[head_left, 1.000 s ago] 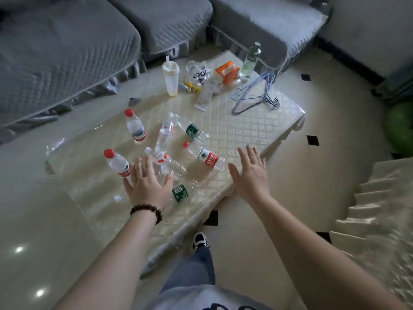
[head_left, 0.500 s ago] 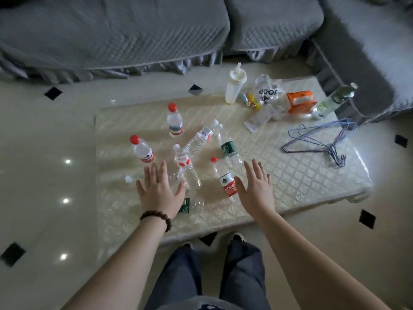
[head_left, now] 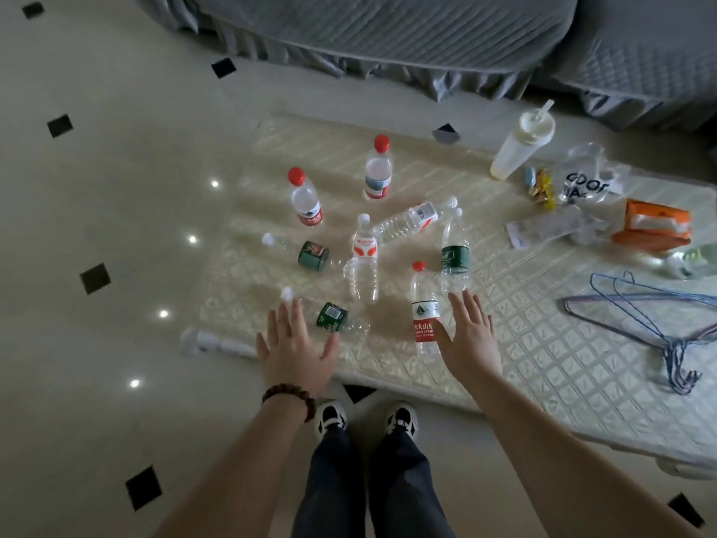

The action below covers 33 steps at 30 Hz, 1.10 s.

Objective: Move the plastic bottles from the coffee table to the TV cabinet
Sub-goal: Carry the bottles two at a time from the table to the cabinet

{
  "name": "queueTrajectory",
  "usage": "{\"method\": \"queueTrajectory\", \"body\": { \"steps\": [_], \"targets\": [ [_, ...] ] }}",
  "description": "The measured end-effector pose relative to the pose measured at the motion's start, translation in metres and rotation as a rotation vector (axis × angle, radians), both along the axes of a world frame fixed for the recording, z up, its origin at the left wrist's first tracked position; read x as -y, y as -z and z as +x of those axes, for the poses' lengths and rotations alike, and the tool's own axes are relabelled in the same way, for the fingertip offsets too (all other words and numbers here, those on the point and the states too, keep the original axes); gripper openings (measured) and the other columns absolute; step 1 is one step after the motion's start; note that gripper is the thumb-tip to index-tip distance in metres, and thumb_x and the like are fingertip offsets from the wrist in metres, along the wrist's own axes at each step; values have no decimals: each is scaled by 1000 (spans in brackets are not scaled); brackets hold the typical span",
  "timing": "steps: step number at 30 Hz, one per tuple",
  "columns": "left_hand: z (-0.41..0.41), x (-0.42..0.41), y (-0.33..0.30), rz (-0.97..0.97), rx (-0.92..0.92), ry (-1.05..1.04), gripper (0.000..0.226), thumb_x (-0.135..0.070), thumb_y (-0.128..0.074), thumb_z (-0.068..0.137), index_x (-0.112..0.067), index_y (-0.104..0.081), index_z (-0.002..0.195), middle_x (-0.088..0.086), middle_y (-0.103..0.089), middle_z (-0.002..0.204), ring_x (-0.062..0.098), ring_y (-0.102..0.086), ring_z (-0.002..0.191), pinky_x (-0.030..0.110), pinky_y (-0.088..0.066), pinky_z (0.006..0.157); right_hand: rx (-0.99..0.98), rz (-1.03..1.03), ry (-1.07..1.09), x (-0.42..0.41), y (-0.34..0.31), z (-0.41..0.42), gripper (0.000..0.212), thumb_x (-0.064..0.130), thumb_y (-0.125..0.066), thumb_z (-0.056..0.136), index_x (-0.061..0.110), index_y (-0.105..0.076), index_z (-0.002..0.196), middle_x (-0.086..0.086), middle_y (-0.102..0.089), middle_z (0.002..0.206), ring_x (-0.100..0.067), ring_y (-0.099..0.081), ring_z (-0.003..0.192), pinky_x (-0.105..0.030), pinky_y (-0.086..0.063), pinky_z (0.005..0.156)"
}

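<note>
Several clear plastic bottles are on the coffee table (head_left: 516, 343), which has a cream quilted cover. Two red-capped bottles (head_left: 305, 198) (head_left: 378, 168) stand upright at the back. Lying flat are a red-capped bottle (head_left: 424, 310), three green-labelled bottles (head_left: 454, 252) (head_left: 306, 253) (head_left: 329, 315), one with a red and white label (head_left: 364, 258) and a ribbed one (head_left: 409, 220). My left hand (head_left: 295, 347) hovers open, fingers spread, just short of the nearest green-labelled bottle. My right hand (head_left: 467, 335) hovers open beside the lying red-capped bottle. The TV cabinet is out of view.
On the table's right part are a white cup with a straw (head_left: 520, 143), a clear bag (head_left: 587, 180), an orange tissue pack (head_left: 653, 227), another bottle at the frame edge (head_left: 694, 262) and wire hangers (head_left: 652, 316). Grey sofas (head_left: 388, 29) stand behind. My feet (head_left: 364, 419) are at the table's near edge.
The view has swung left and down, so the table now sits further right. Both open hands have stayed spread over the near bottles, a little closer to them. No bottle has moved.
</note>
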<state>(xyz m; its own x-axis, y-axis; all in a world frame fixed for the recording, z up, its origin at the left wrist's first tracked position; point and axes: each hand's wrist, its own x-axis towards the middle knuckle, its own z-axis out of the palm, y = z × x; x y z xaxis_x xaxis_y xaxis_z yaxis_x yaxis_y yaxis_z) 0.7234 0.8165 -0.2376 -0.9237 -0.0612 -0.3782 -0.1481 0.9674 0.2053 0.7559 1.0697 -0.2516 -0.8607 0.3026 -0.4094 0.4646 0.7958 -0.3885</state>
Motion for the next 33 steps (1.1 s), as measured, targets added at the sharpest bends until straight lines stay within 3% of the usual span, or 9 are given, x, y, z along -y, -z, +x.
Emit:
{"method": "queueTrajectory", "body": {
  "steps": [8,16,21,26,29,33],
  "targets": [
    [-1,-21,112,78,148,-247,100,-65,-44,85,-11,8,151,13,-4,160,28,-5,147,49,-12,118,114,-67,91,-6,100,-25,88,45,-59,88,23,-4,153,-6,-13,160,-26,-12,147,-48,-23,117],
    [-38,-54,182,336,156,-819,127,-73,-65,66,-10,5,151,19,-22,152,38,-34,135,53,-41,103,174,1,179,-8,177,-41,99,55,-67,79,15,-11,150,-13,-31,149,-32,-29,138,-49,-40,101],
    [-61,-55,196,452,164,-1092,120,-68,-70,66,-13,-5,150,14,-33,146,35,-48,125,46,-48,93,171,2,193,-8,193,-43,86,52,-68,79,12,-24,142,-14,-43,139,-34,-45,125,-46,-48,87],
    [-68,-53,195,496,180,-1171,97,-57,-67,78,-6,-16,143,14,-48,135,34,-57,113,39,-48,84,135,-16,225,-7,197,-44,76,51,-70,77,11,-34,131,-12,-50,128,-31,-51,116,-42,-48,79],
    [-65,-50,194,463,180,-1100,87,-54,-66,81,-5,-22,138,16,-51,129,34,-59,107,36,-45,74,102,-40,245,-7,194,-44,73,49,-70,77,11,-35,129,-10,-51,126,-31,-55,110,-41,-50,75],
    [-55,-41,178,463,129,-983,81,-49,-66,82,-10,-23,138,16,-55,121,30,-57,89,35,-48,71,62,-71,260,-6,173,-46,76,50,-70,78,12,-33,132,-10,-52,125,-31,-57,107,-40,-49,73]
  ]
}}
